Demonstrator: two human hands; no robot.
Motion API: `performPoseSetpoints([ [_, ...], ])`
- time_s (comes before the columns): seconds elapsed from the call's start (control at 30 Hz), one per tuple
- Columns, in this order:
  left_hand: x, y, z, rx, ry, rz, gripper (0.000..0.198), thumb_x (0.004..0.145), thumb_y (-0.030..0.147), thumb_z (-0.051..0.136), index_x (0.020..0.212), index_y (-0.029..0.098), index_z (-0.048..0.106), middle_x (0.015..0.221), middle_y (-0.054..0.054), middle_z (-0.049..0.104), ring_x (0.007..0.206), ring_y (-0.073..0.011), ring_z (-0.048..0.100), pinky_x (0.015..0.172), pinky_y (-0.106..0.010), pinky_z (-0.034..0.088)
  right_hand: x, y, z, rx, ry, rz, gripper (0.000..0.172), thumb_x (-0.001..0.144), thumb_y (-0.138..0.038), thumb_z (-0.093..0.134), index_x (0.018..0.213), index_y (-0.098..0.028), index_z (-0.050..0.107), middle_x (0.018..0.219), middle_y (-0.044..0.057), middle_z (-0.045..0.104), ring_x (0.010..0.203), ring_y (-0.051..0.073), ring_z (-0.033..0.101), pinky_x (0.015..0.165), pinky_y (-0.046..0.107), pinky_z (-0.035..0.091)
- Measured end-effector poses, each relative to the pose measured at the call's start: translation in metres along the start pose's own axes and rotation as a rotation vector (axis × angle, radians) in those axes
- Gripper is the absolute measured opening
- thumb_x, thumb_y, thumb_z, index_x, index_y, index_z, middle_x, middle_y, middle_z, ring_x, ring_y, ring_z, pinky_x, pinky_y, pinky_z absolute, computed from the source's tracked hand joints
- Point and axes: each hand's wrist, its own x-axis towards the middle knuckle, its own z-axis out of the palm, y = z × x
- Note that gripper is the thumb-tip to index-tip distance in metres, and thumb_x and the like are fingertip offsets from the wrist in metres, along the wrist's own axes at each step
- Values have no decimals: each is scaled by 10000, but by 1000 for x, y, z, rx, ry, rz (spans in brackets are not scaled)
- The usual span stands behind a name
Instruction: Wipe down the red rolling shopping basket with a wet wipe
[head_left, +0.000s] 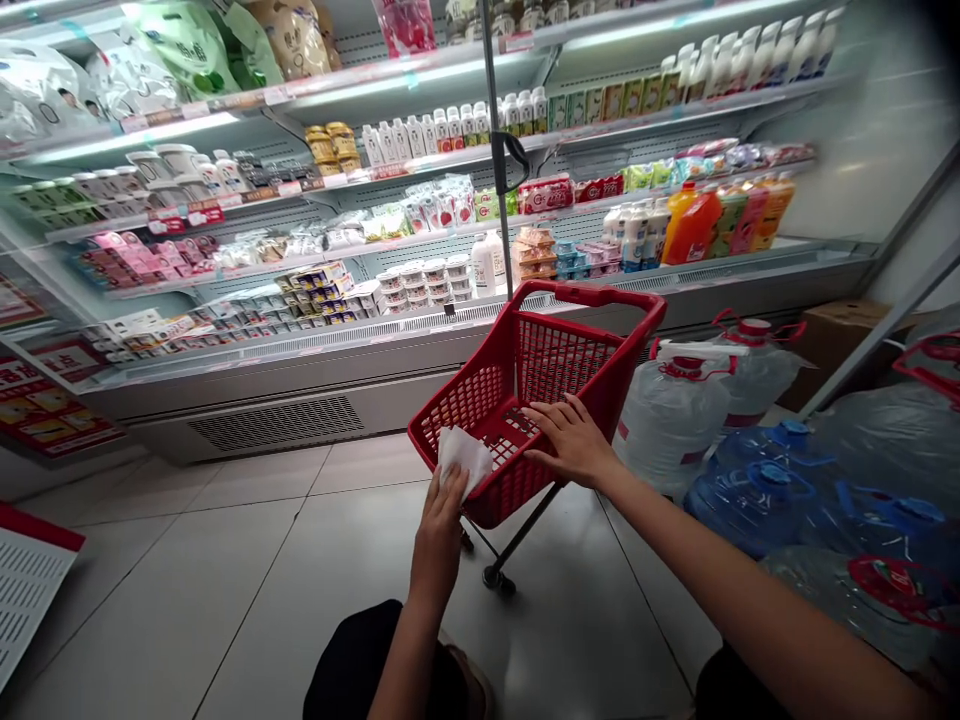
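Note:
A red plastic shopping cart (570,350) on dark legs with small wheels stands in front of me, its basket holding nothing that I can see. My left hand (439,525) presses a white cloth or wipe (463,462) over the near left corner of the basket rim. The cloth drapes over the edge, partly hiding the fingertips. Spread out on the near right rim is my right hand (574,440), fingers stretched over the basket and holding nothing.
Behind the cart runs an open refrigerated display case (360,350) stocked with dairy and drinks. Large water jugs (772,490) crowd the right side beside a cardboard box (847,340). A white slatted panel with a red edge (34,570) juts in at left.

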Motion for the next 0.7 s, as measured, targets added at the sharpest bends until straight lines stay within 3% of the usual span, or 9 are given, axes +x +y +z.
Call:
performPoseSetpoints([
  [0.17, -14, 21, 10, 60, 75, -93, 875, 872, -112, 325, 1622, 339, 317, 1566, 3, 536, 1496, -191, 440, 1149, -384, 516, -2, -25, 5, -97, 15, 55, 782, 981, -728, 448, 1573, -217, 433, 1508, 113, 553, 1355, 309, 473, 1269, 565, 139],
  [0.3, -21, 32, 4, 191, 59, -18, 825, 902, -94, 357, 1623, 306, 325, 1550, -4, 554, 1425, -197, 533, 1109, -355, 545, -9, -31, 1, -150, 37, 50, 812, 980, -734, 441, 1569, -176, 431, 1496, 139, 556, 1350, 320, 472, 1269, 561, 138],
  [0.43, -15, 20, -7, 254, 63, 102, 717, 925, -52, 437, 1569, 262, 436, 1484, -44, 617, 1286, -223, 651, 1155, -429, 502, -18, -41, -4, -191, 37, 45, 776, 998, -693, 446, 1583, -184, 418, 1489, 142, 567, 1337, 321, 488, 1258, 556, 165],
  [0.53, -12, 4, -13, 233, 61, 164, 672, 942, -25, 444, 1555, 250, 450, 1481, -57, 620, 1296, -228, 644, 1213, -504, 433, -20, -54, -4, -193, 51, 51, 753, 1016, -672, 430, 1598, -196, 394, 1527, 131, 540, 1346, 305, 484, 1255, 539, 168],
  [0.7, -26, -1, -18, 178, 70, 68, 721, 943, -22, 401, 1593, 291, 390, 1531, -29, 575, 1394, -213, 566, 1173, -452, 500, -19, -71, 2, -186, 82, 79, 759, 1016, -670, 431, 1612, -203, 373, 1548, 134, 521, 1308, 309, 505, 1243, 539, 189],
])
